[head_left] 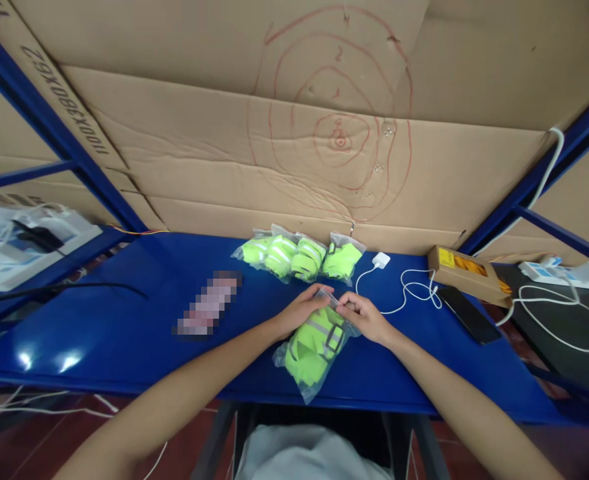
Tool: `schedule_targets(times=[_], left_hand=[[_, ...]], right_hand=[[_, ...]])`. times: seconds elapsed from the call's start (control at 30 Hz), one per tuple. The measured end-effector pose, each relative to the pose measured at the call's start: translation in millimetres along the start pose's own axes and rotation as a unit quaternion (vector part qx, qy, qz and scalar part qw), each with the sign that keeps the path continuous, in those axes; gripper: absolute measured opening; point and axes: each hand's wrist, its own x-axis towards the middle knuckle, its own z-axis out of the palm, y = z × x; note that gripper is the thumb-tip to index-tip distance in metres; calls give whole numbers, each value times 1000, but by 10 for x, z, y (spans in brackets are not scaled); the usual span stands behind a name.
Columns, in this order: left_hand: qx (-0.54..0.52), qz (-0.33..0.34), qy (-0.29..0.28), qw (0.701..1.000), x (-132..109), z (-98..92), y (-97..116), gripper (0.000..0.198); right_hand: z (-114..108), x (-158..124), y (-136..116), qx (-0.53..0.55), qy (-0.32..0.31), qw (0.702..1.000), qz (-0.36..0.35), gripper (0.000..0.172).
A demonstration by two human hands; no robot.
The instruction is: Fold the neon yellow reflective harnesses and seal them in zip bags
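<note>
A clear plastic zip bag holds a folded neon-yellow reflective item with grey strips and a dark buckle. It lies at the front of the blue table, its top edge turned away from me. My left hand grips the left end of that top edge, thumb on the near side. At the right end, the fingers of my right hand pinch the same edge. Behind my hands, several similar filled bags stand in a row against the cardboard. What exactly the folded item is, I cannot tell.
On the blue table lie a blurred-out pinkish object, a white charger with its cable and a black phone. A cardboard box stands at the right. Cardboard panels close off the back.
</note>
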Motion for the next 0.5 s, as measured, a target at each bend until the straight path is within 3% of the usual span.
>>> schedule_targets(times=[0.17, 0.5], left_hand=[[40, 82, 42, 995, 71, -3, -67, 52], [149, 159, 27, 976, 86, 27, -57, 47]], right_hand=[[-40, 11, 45, -12, 12, 1000, -7, 55], [-36, 27, -15, -56, 48, 997, -37, 59]])
